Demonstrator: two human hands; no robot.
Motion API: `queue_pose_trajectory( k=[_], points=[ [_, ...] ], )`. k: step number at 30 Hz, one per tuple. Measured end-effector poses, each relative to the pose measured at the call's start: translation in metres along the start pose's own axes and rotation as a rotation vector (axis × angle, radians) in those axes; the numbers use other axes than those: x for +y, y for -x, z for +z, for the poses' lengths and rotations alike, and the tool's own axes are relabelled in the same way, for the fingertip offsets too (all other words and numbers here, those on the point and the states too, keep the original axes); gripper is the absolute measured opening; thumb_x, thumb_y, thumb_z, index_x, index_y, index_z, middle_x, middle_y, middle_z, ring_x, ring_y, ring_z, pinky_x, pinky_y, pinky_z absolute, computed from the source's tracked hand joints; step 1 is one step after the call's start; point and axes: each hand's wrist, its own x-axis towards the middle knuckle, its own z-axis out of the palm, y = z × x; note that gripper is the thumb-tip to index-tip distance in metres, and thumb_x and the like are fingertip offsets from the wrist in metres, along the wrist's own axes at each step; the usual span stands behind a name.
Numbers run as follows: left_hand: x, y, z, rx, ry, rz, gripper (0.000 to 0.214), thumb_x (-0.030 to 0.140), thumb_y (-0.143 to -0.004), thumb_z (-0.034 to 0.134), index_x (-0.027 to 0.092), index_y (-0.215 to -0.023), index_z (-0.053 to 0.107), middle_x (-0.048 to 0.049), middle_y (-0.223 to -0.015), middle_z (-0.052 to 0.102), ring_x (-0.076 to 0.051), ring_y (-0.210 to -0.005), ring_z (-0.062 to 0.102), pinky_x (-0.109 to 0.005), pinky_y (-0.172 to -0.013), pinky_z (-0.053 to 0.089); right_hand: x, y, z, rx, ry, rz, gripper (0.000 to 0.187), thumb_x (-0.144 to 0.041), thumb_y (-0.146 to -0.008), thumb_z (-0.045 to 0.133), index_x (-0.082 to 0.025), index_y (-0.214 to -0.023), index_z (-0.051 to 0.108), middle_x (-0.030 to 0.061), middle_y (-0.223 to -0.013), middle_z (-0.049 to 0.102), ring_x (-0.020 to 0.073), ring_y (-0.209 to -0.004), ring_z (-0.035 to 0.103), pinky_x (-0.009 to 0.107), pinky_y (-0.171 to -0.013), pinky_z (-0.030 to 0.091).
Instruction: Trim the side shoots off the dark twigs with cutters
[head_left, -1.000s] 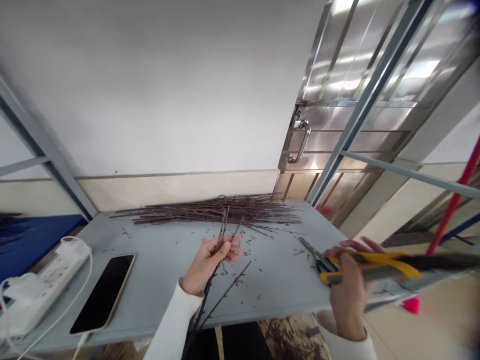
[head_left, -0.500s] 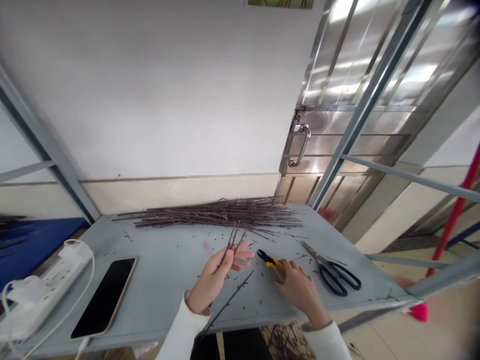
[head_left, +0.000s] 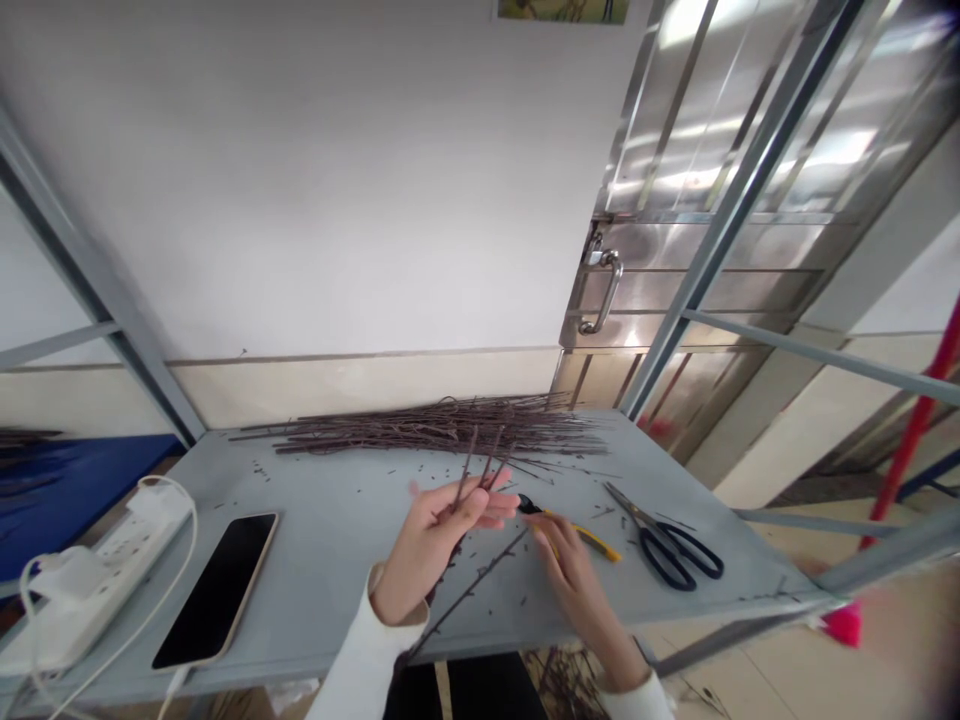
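Several thin dark twigs (head_left: 490,462) stick up out of my left hand (head_left: 431,545), pinned between its thumb and palm while the fingers stretch to the right. A longer knobbly twig (head_left: 480,578) slants from below my left wrist toward my right hand (head_left: 574,580). The fingertips of that hand are closed together at the twig's upper end. Yellow-handled pliers (head_left: 598,541) lie on the table behind my right hand, which hides their middle. To the right, scissors (head_left: 667,548) with black handles rest on the table.
A long heap of twigs (head_left: 420,428) lies along the back of the grey table (head_left: 322,560). On the left are a phone (head_left: 217,590) and a white power strip (head_left: 97,590) with cables. Small twig bits are scattered about. Metal posts (head_left: 739,205) frame the table.
My right hand has come off the pliers and moved left to the long twig's end. The pliers' handles now show on the table. My left hand has shifted slightly right with its twigs.
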Motion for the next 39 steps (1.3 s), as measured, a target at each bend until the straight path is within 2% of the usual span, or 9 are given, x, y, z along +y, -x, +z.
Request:
queue_pose_trajectory(
  k=[3,6,10,13,15,24,31,35,39],
  points=[
    [0.006,-0.006,0.003,0.026,0.008,0.003,0.035,0.040,-0.080,0.066,0.018,-0.107,0.072,-0.0108,-0.104,0.074,-0.027,-0.100,0.067,-0.037,-0.087,0.054,-0.040,0.025,0.008,-0.188,-0.464,-0.016,0.049,-0.047,-0.096,0.018,-0.026,-0.125,0.052,0.0087,-0.128,0.054,0.0203,-0.114,0.053,0.038,-0.100,0.041],
    [0.012,-0.011,0.004,0.051,0.055,0.022,0.031,0.039,-0.079,0.067,0.019,-0.102,0.073,-0.0102,-0.118,0.067,-0.028,-0.106,0.064,-0.038,-0.088,0.054,-0.079,0.037,0.021,-0.326,-0.680,-0.014,0.047,-0.053,-0.089,0.046,-0.025,-0.126,0.051,0.0089,-0.124,0.059,0.0210,-0.108,0.058,0.036,-0.097,0.044],
    [0.020,-0.015,0.002,0.049,0.054,0.040,0.038,0.040,-0.082,0.065,0.019,-0.114,0.068,-0.0113,-0.119,0.067,-0.029,-0.114,0.059,-0.040,-0.092,0.051,-0.106,0.029,0.041,-0.299,-0.818,0.085,0.036,-0.048,-0.080,0.063,-0.018,-0.099,0.064,0.0065,-0.088,0.070,0.0197,-0.082,0.066,0.030,-0.078,0.053],
    [0.023,-0.014,-0.006,0.062,-0.006,0.051,0.044,0.043,-0.083,0.062,0.018,-0.118,0.064,-0.0116,-0.118,0.068,-0.028,-0.113,0.059,-0.040,-0.095,0.049,-0.110,0.018,0.051,-0.237,-0.907,0.208,0.036,-0.051,-0.073,0.068,-0.016,-0.083,0.065,0.0030,-0.068,0.068,0.0161,-0.059,0.066,0.025,-0.057,0.054],
    [0.024,-0.012,-0.013,0.100,-0.068,0.059,0.045,0.046,-0.083,0.060,0.017,-0.116,0.065,-0.0115,-0.117,0.068,-0.027,-0.111,0.061,-0.038,-0.094,0.049,-0.110,0.013,0.053,-0.225,-0.943,0.238,0.037,-0.052,-0.070,0.070,-0.016,-0.077,0.066,0.0018,-0.063,0.068,0.0142,-0.052,0.063,0.024,-0.052,0.053],
    [0.020,0.002,-0.038,0.149,-0.390,0.083,0.036,0.045,-0.085,0.055,0.017,-0.104,0.069,-0.0098,-0.102,0.072,-0.022,-0.091,0.066,-0.032,-0.079,0.052,-0.107,0.003,0.044,-0.226,-0.938,0.326,0.040,-0.054,-0.065,0.073,-0.016,-0.077,0.069,0.0021,-0.058,0.069,0.0161,-0.054,0.065,0.026,-0.052,0.057],
    [0.018,0.012,-0.029,0.167,-0.627,0.113,0.025,0.034,-0.081,0.062,0.020,-0.100,0.068,-0.0045,-0.092,0.072,-0.019,-0.082,0.065,-0.030,-0.077,0.050,-0.110,-0.001,0.037,-0.204,-0.955,0.335,0.041,-0.054,-0.061,0.076,-0.016,-0.077,0.070,0.0012,-0.055,0.067,0.0166,-0.054,0.065,0.029,-0.053,0.058],
    [0.023,0.011,-0.020,0.171,-0.690,0.123,0.018,0.027,-0.074,0.067,0.019,-0.091,0.068,-0.0037,-0.088,0.072,-0.018,-0.073,0.064,-0.028,-0.072,0.051,-0.111,-0.005,0.033,-0.200,-0.946,0.308,0.039,-0.052,-0.061,0.077,-0.017,-0.077,0.071,0.0014,-0.058,0.066,0.0179,-0.055,0.065,0.031,-0.054,0.059],
    [0.023,0.009,-0.018,0.188,-0.684,0.114,0.011,0.026,-0.075,0.065,0.020,-0.083,0.068,-0.0039,-0.085,0.073,-0.019,-0.073,0.065,-0.029,-0.072,0.052,-0.112,-0.008,0.030,-0.174,-0.899,0.245,0.034,-0.048,-0.062,0.077,-0.018,-0.077,0.071,0.0011,-0.062,0.066,0.0171,-0.053,0.064,0.030,-0.052,0.059]
  ],
)
